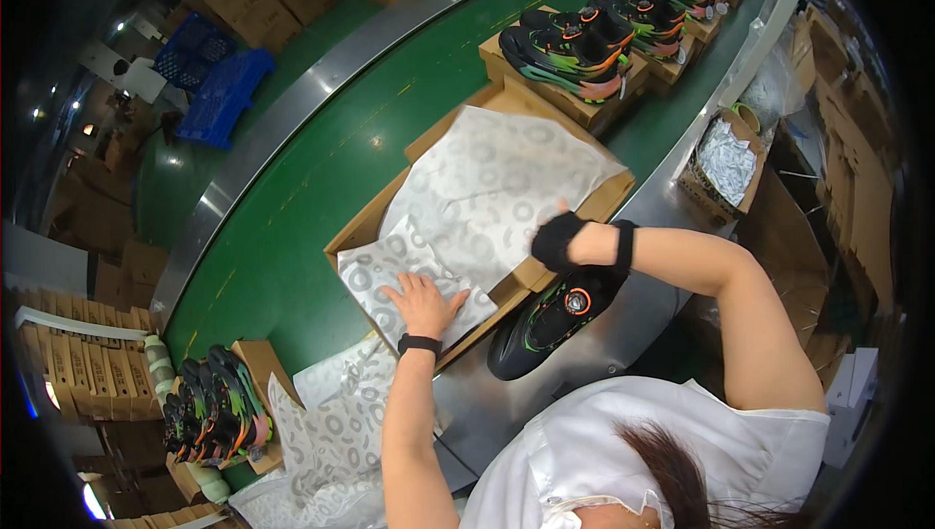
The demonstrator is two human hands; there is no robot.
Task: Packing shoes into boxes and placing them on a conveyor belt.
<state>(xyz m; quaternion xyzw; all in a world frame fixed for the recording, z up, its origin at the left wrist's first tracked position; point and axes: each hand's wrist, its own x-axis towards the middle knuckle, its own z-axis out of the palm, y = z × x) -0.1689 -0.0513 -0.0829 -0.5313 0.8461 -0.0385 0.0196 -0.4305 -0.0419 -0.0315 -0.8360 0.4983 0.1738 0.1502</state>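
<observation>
A brown cardboard shoe box [362, 227] lies in front of me with sheets of white tissue paper [487, 173] printed with grey rings spread in and over it. My left hand [426, 307], a black band at its wrist, rests flat with fingers spread on a folded corner of the paper. At the near right side of the box is my right hand [582, 242], in a black fingerless glove, over the paper's edge; most of its fingers are hidden. Just below it a black shoe [550, 322] with an orange-ringed dial sits on the metal edge, partly behind my right wrist.
Black, orange and green shoes [575, 47] stand on boxes along the green conveyor [321, 173] at far right. More shoes [219, 402] and loose tissue paper [336, 412] lie at left. A small carton [721, 169] of crumpled paper stands right; blue crates [224, 95] are beyond.
</observation>
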